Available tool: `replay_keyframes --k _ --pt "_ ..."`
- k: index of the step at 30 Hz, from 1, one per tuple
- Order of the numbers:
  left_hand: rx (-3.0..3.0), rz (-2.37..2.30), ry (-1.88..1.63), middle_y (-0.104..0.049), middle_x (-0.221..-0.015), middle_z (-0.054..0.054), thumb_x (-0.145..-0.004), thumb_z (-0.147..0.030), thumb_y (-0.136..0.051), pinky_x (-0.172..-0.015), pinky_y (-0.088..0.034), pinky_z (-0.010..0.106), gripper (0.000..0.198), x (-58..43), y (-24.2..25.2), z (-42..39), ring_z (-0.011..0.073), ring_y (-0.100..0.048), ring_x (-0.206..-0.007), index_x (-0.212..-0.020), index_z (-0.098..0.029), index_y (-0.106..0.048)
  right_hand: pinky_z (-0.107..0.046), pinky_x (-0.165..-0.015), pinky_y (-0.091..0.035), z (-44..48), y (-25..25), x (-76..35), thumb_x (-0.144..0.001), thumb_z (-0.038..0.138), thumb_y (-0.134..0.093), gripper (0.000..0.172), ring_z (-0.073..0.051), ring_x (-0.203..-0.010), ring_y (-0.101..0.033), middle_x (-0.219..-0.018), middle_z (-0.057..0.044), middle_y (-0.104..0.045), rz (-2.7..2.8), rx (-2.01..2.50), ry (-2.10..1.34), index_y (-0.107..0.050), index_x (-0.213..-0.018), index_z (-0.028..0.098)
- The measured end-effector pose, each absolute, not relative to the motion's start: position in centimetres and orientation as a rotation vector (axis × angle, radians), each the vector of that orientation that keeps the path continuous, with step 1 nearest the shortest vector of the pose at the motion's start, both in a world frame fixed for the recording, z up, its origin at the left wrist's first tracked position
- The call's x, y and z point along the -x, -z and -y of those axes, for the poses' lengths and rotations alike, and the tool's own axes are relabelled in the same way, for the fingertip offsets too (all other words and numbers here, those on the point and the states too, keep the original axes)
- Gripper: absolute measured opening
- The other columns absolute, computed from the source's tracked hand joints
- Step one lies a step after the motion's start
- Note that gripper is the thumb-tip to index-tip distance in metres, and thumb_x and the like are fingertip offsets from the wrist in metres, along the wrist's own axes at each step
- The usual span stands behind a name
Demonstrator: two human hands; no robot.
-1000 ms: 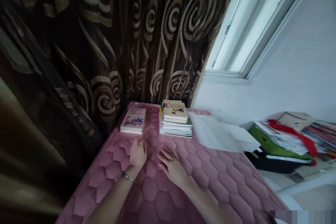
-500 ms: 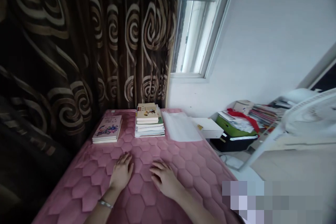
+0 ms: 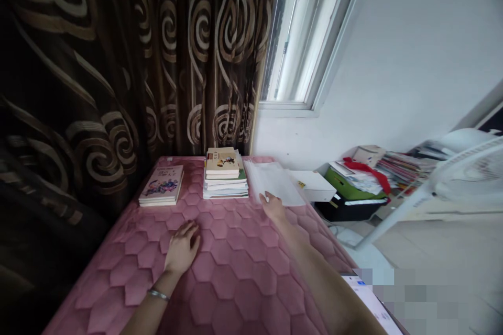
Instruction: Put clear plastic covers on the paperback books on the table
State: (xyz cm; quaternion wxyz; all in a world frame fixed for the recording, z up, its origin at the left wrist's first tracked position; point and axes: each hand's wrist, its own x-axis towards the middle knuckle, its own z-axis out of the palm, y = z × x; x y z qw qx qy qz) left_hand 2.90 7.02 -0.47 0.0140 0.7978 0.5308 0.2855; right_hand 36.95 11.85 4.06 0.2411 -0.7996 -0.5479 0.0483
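My left hand (image 3: 183,247) lies on the pink quilted surface (image 3: 220,251), fingers spread and holding nothing. Stretched forward, my right hand (image 3: 272,206) is at the near edge of the white translucent sheets (image 3: 279,183), its fingers apart. Nothing shows in its grasp; whether the fingertips touch the sheets is hard to tell. A stack of several books (image 3: 225,188), with a tan-covered one on top, stands left of the sheets. Farther left lies a small pile of books with a colourful picture on its cover (image 3: 162,185).
A white box (image 3: 316,187) sits beyond the right edge. Behind it a black and green bin (image 3: 349,196) holds papers and red cloth. A white fan (image 3: 412,204) stands at the right. Patterned curtains (image 3: 176,63) hang behind the books.
My right hand has moved forward and right, from the middle of the pink surface to the sheets. My left hand stays nearly where it was. The view has shifted slightly.
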Motion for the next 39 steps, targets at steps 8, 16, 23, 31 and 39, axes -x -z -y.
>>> replay_keyframes --k 8,16,23,31,39 --pt "-2.440 -1.653 -0.902 -0.061 -0.124 0.008 -0.084 -0.026 -0.049 -0.100 -0.045 0.041 0.031 -2.8 0.8 -7.1 0.0219 -0.054 -0.118 -0.109 -0.020 -0.066 -0.046 -0.098 -0.036 -9.7 -2.8 -37.3 -0.086 0.030 -0.045 0.044 -0.027 -0.123 -0.046 -0.141 -0.009 -0.044 1.669 2.210 -0.086 -0.054 -0.128 0.021" --pt "-2.443 -1.653 -0.913 -0.062 -0.124 0.008 -0.084 -0.025 -0.050 -0.100 -0.044 0.040 0.030 -3.0 0.5 -6.8 0.0213 -0.054 -0.117 -0.109 -0.020 -0.066 -0.045 -0.094 -0.038 -9.0 -2.4 -39.9 -0.085 0.024 -0.043 0.036 -0.027 -0.118 -0.049 -0.125 -0.008 -0.059 1.761 2.278 -0.058 -0.064 -0.114 0.028" --pt "-2.441 -1.646 -0.907 -0.062 -0.123 0.007 -0.083 -0.023 -0.050 -0.101 -0.044 0.040 0.030 -3.1 -0.1 -6.6 0.0213 -0.054 -0.118 -0.109 -0.020 -0.066 -0.038 -0.101 -0.033 -8.2 -2.2 -40.3 -0.085 0.012 -0.039 0.040 -0.021 -0.122 -0.049 -0.125 -0.010 -0.061 1.704 2.176 0.064 -0.062 -0.117 0.018" --pt "-2.424 -1.651 -0.893 -0.062 -0.123 0.009 -0.083 -0.024 -0.050 -0.100 -0.044 0.042 0.030 -3.0 0.1 -6.7 0.0225 -0.054 -0.118 -0.109 -0.019 -0.065 -0.036 -0.087 -0.045 -3.7 -7.1 -38.0 -0.090 0.025 -0.033 0.037 -0.024 -0.095 -0.060 -0.100 -0.012 -0.067 1.303 1.747 0.404 -0.065 -0.104 0.014" --pt "-2.292 -1.605 -0.986 -0.066 -0.115 0.007 -0.080 -0.015 -0.052 -0.099 -0.046 0.034 0.022 -2.8 -0.2 -6.8 0.0186 -0.059 -0.110 -0.095 -0.019 -0.068 -0.029 -0.078 -0.045 7.6 -0.8 -23.0 -0.084 0.012 -0.048 0.027 -0.017 -0.082 -0.061 -0.091 -0.004 -0.068 2.268 1.297 0.059 -0.070 -0.087 0.028"
